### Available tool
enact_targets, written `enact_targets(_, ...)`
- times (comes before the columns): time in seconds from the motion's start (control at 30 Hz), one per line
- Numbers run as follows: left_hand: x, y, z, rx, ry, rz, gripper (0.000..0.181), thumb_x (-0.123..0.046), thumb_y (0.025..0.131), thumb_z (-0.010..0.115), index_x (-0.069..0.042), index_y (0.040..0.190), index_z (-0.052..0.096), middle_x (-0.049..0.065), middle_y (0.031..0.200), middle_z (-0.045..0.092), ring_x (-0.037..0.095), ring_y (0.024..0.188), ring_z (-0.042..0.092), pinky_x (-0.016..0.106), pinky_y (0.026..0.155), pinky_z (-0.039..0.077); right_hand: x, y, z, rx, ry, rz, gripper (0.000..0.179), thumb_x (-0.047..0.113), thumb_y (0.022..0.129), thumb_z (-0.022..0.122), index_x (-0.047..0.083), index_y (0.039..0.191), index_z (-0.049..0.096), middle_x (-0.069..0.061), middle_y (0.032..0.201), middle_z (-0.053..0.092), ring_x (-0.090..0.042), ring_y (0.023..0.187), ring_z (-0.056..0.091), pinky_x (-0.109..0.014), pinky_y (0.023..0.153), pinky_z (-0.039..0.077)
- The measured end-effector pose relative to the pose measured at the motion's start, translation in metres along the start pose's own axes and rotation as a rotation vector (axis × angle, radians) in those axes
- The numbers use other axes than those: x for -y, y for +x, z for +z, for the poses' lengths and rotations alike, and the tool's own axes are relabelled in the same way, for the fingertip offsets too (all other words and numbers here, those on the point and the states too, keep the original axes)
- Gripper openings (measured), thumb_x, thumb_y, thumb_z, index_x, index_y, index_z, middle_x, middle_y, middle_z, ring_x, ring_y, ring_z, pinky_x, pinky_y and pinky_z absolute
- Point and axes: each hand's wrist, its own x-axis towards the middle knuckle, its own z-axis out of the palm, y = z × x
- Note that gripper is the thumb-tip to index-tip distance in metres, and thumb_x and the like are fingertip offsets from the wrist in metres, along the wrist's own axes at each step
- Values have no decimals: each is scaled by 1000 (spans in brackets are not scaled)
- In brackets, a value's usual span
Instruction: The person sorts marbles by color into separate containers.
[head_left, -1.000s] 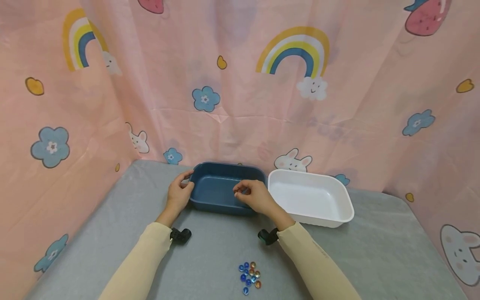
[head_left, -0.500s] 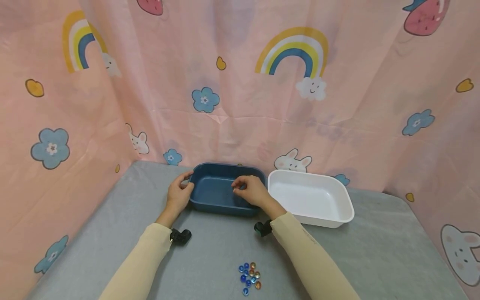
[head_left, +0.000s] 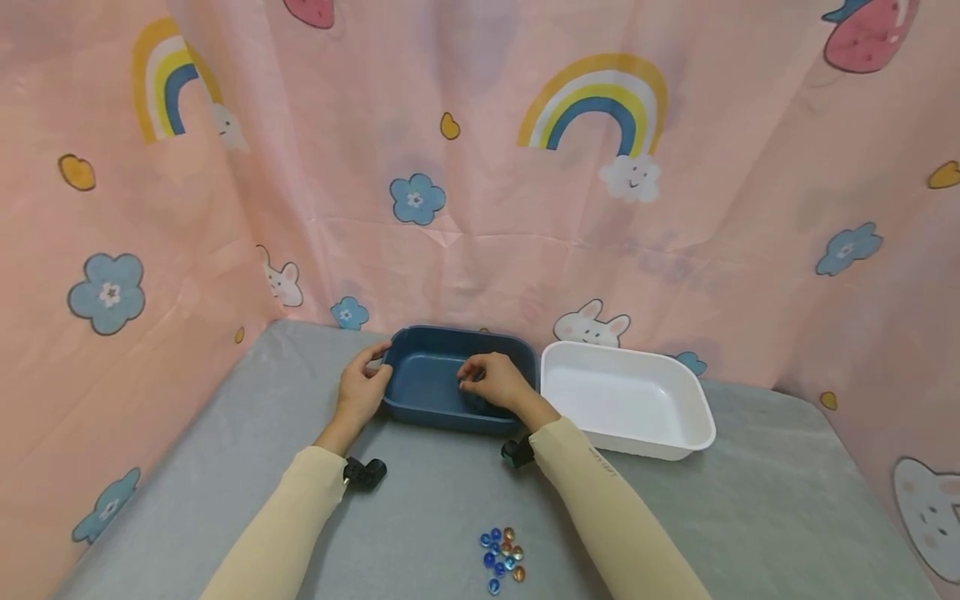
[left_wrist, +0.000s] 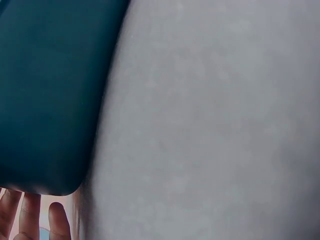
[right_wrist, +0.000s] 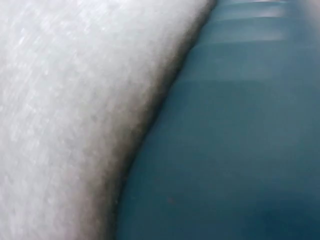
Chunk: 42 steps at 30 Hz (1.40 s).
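Observation:
A dark blue plastic bin (head_left: 423, 379) stands at the back of the table. My left hand (head_left: 358, 392) grips its left end, thumb at the near side of the rim; in the left wrist view, fingertips (left_wrist: 31, 210) show against the end wall. Over the inside of the bin is my right hand (head_left: 498, 383), its fingers curled and the thumb and forefinger tips close together. I cannot tell whether something small sits between those tips. Near the front edge lies a loose group of blue and orange glass marbles (head_left: 500, 560).
A white plastic bin (head_left: 622, 404) stands right beside the blue one on its right. Grey cloth covers the table (head_left: 427, 517). A pink printed curtain (head_left: 337, 150) hangs close behind both bins and along the left side.
My right hand has shifted a little left and further over the blue bin. The left hand keeps its grip on the end of the bin, and the marbles lie as before.

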Motion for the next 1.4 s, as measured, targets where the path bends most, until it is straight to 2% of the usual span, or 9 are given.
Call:
enact_targets(0.33,-5,1,0,2,-11,-3,41,-14,91,53,-19,132,59,7,131,58,18,76,53,26,60,44,2,1,2,-3,-87,21,9,15,84,72,13,93,73,-1,84,69,-13,76,61,-30,73,50)
enact_targets(0.6,-7,3,-1,-3,-16,-9,42,-13,90,53,-19,131,60,6,130,59,19,77,53,26,60,44,2,4,2,28,-153,24,11,15,83,74,11,93,74,-1,79,69,-12,71,60,-29,71,51)
enact_targets(1.03,-4,2,-1,-7,-15,-8,42,-12,89,54,-17,130,60,9,129,60,16,76,53,25,60,43,1,4,5,49,-129,53,13,15,83,74,11,96,74,-1,81,69,-12,74,61,-29,72,50)
enact_targets(1.4,-3,0,-1,-2,-13,-23,42,-13,90,54,-18,131,60,7,130,59,18,77,53,24,60,43,-2,2,8,-21,-73,41,14,23,89,66,13,95,74,0,81,67,-10,71,57,-28,67,48)
